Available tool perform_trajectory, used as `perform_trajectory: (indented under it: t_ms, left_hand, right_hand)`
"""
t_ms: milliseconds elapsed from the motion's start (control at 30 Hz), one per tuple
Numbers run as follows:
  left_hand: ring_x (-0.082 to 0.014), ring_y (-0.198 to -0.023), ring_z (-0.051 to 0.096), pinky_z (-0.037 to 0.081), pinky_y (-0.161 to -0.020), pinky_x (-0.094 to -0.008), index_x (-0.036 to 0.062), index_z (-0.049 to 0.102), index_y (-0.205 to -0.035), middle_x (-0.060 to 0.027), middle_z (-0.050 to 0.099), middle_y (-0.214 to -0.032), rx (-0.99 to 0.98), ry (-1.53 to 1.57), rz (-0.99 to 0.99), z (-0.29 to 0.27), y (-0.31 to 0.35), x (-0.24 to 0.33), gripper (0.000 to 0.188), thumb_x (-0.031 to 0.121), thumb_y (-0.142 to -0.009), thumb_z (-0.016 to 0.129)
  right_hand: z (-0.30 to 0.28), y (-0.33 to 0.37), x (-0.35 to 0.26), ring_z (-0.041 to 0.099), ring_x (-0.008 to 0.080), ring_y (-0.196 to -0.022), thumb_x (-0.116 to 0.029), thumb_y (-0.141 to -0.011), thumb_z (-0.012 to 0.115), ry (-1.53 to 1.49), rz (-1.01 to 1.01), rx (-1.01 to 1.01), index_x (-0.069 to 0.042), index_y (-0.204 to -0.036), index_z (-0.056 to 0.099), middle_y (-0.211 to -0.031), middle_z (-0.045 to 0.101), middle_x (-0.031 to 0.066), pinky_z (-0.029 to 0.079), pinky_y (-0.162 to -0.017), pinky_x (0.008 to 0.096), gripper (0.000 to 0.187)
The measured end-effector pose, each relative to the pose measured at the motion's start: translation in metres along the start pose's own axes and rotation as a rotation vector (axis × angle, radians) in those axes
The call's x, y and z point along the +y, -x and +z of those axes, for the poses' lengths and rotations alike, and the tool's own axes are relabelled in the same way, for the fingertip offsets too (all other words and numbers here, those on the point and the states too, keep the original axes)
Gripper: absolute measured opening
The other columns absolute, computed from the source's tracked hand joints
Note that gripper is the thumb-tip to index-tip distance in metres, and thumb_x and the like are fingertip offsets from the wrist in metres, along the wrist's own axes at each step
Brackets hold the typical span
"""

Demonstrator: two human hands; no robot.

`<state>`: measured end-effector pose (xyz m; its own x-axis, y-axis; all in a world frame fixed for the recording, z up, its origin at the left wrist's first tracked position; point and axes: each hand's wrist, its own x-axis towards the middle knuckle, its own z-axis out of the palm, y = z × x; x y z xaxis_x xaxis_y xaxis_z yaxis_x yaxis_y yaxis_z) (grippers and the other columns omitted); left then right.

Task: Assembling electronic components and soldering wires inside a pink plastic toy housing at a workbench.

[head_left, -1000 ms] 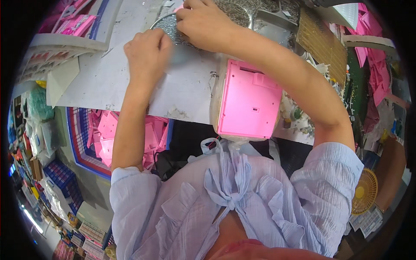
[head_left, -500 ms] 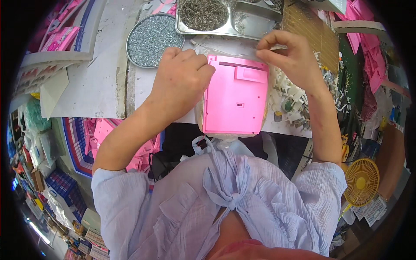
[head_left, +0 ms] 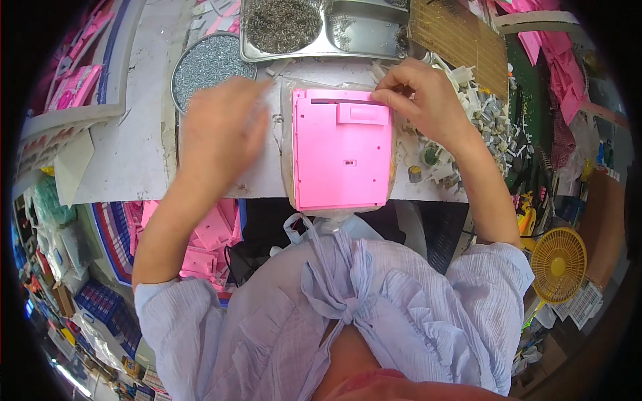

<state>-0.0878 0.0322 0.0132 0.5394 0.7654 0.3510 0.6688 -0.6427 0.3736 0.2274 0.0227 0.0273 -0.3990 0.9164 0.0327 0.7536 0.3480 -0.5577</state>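
A flat, squarish pink plastic housing (head_left: 334, 154) lies in front of me on a pad wrapped in clear film (head_left: 290, 134). It has a dark slot along its top edge, a raised block below that and several small holes. My right hand (head_left: 418, 97) is at its upper right corner, thumb and forefinger pinched together. Whatever may be between those fingertips is too small to make out. My left hand (head_left: 224, 127) is off the housing to the left, just below a round dish of small silver screws (head_left: 210, 67). Motion blur hides its fingers.
A steel compartment tray (head_left: 364, 50) with dark small parts stands at the back. White and grey plastic pieces (head_left: 461, 87) are heaped to the right, by a brown board (head_left: 461, 40). A basket of pink parts (head_left: 110, 227) sits below the table's left edge; a yellow fan (head_left: 558, 266) is at right.
My left hand has left the housing's upper left corner and swung left toward the screw dish. My right hand has come onto the upper right corner. The whole view has shifted slightly.
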Motion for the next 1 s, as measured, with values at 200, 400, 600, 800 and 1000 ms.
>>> perform_trajectory:
  t_ms: [200, 400, 600, 800, 1000]
  left_hand:
    - [-0.0287, -0.088, 0.067, 0.049, -0.077, -0.0407, 0.0060, 0.071, -0.096, -0.0096, 0.068, -0.091, -0.006, -0.368, -0.239, -0.008, 0.006, -0.077, 0.018, 0.018, -0.084, 0.075]
    - [-0.0266, -0.088, 0.066, 0.046, -0.079, -0.0464, 0.0092, 0.072, -0.081, -0.0047, 0.068, -0.085, -0.057, -0.154, -0.332, -0.002, 0.009, -0.086, 0.013, 0.022, -0.082, 0.075]
    - [-0.0264, -0.086, 0.066, 0.046, -0.077, -0.0466, 0.0078, 0.070, -0.079, -0.0046, 0.067, -0.084, -0.003, -0.283, -0.229, 0.003, 0.009, -0.084, 0.012, 0.019, -0.083, 0.071]
    - [-0.0272, -0.083, 0.064, 0.045, -0.074, -0.0472, 0.0085, 0.067, -0.085, -0.0040, 0.065, -0.085, 0.125, -0.404, -0.187, 0.010, 0.007, -0.096, 0.012, 0.021, -0.086, 0.065]
    - [-0.0293, -0.085, 0.065, 0.045, -0.075, -0.0480, 0.0088, 0.067, -0.088, -0.0067, 0.066, -0.088, 0.106, -0.396, -0.209, 0.009, 0.007, -0.118, 0.018, 0.025, -0.092, 0.060]
  right_hand:
    - [0.006, 0.000, 0.009, 0.065, 0.0139, -0.077, -0.015, -0.088, 0.077, -0.099, 0.099, -0.003, 0.000, -0.091, 0.072, -0.085, 0.066, 0.0066, 0.052, -0.067, 0.0278, 0.016]
    - [-0.002, -0.013, 0.010, 0.061, 0.0136, -0.065, -0.020, -0.084, 0.080, -0.415, 0.350, -0.195, -0.001, -0.082, 0.070, -0.072, 0.067, 0.0057, 0.050, -0.063, 0.0296, 0.022]
    - [-0.009, -0.082, -0.031, 0.061, 0.0201, -0.082, -0.017, -0.083, 0.080, 0.181, -0.415, 0.083, -0.003, -0.088, 0.067, -0.081, 0.064, 0.0064, 0.049, -0.074, 0.0323, 0.021]
    - [0.114, -0.170, -0.077, 0.059, 0.0276, -0.102, -0.019, -0.081, 0.062, 0.578, -0.645, 0.094, -0.008, -0.079, 0.077, -0.088, 0.070, 0.0078, 0.048, -0.088, 0.0444, 0.019]
    - [0.112, -0.196, -0.081, 0.060, 0.0282, -0.106, -0.020, -0.084, 0.060, 0.580, -0.511, 0.015, -0.009, -0.082, 0.077, -0.091, 0.073, 0.0097, 0.045, -0.089, 0.0425, 0.020]
